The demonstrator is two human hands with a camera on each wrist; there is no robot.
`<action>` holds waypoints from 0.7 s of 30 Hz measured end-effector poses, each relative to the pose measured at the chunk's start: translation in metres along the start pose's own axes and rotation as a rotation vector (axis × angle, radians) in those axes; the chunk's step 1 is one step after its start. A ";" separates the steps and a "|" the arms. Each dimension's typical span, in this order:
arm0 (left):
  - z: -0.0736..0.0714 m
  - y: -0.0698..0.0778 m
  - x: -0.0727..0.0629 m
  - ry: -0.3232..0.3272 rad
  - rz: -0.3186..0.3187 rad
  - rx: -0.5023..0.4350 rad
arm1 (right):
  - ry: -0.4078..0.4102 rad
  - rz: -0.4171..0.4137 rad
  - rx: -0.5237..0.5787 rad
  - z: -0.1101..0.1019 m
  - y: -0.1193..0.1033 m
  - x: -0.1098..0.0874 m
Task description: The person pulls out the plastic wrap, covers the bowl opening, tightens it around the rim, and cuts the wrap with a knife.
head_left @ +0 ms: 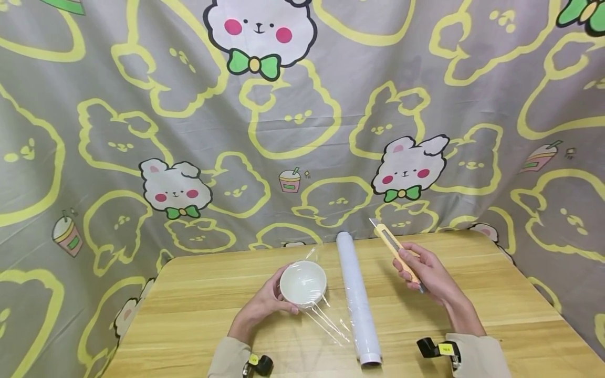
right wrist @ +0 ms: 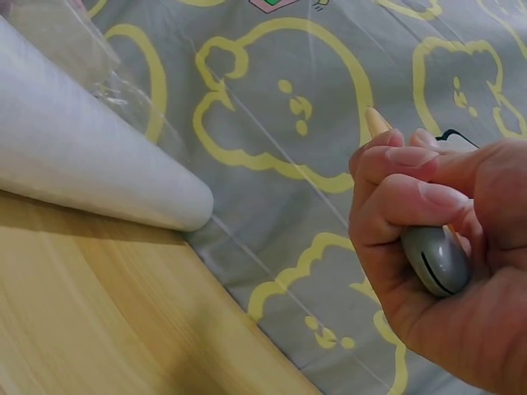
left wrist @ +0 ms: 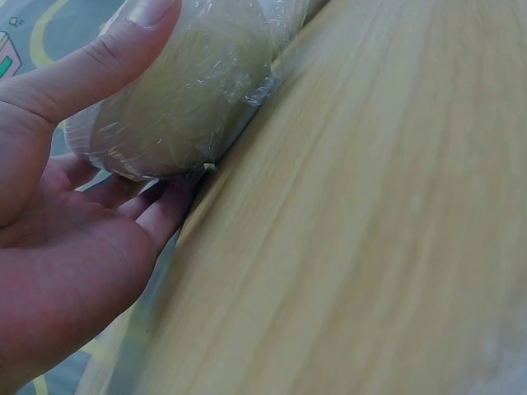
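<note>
A white bowl [head_left: 303, 283] stands on the table with clear plastic wrap [head_left: 331, 320] stretched over it and trailing right toward the roll. My left hand [head_left: 267, 299] holds the bowl from its left side, thumb at the front and fingers around the far side. In the left wrist view the wrap clings wrinkled to the bowl [left wrist: 185, 99]. My right hand [head_left: 427, 270] grips a yellow utility knife [head_left: 396, 249], its blade out and pointing up and left, above the table. The knife's grey end [right wrist: 436, 262] pokes from the curled fingers in the right wrist view.
A long roll of plastic wrap [head_left: 357, 299] lies lengthwise between the bowl and my right hand, its far end near the curtain. Behind the wooden table [head_left: 198, 315] hangs a grey curtain [head_left: 283, 136] with cartoon animals, also closing in both sides.
</note>
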State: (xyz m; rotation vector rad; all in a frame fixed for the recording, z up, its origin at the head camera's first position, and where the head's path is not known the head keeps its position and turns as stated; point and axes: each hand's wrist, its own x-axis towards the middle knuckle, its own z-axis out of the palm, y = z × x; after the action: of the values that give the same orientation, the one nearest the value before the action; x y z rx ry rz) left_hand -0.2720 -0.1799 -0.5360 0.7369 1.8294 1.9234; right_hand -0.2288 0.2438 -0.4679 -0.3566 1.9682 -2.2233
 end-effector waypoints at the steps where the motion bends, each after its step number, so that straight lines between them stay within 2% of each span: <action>1: 0.000 0.000 0.000 0.001 -0.001 -0.003 | 0.002 0.001 0.000 0.000 0.000 0.000; 8: 0.000 0.004 -0.002 0.006 -0.021 -0.015 | 0.052 0.014 -0.035 0.009 -0.001 0.004; 17: -0.003 0.010 -0.008 -0.023 -0.057 -0.021 | 0.151 -0.012 -0.202 0.047 0.000 0.018; 19: -0.004 0.018 -0.011 0.000 -0.062 0.019 | 0.188 0.005 -0.203 0.056 0.000 0.021; 21: -0.003 0.031 -0.012 0.071 -0.057 0.091 | 0.226 0.033 -0.178 0.065 -0.001 0.024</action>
State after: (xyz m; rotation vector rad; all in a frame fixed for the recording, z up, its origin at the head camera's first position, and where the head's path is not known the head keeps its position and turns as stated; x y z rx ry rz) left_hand -0.2619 -0.1914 -0.5068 0.6455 1.9696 1.8638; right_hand -0.2340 0.1751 -0.4576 -0.0946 2.2762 -2.1563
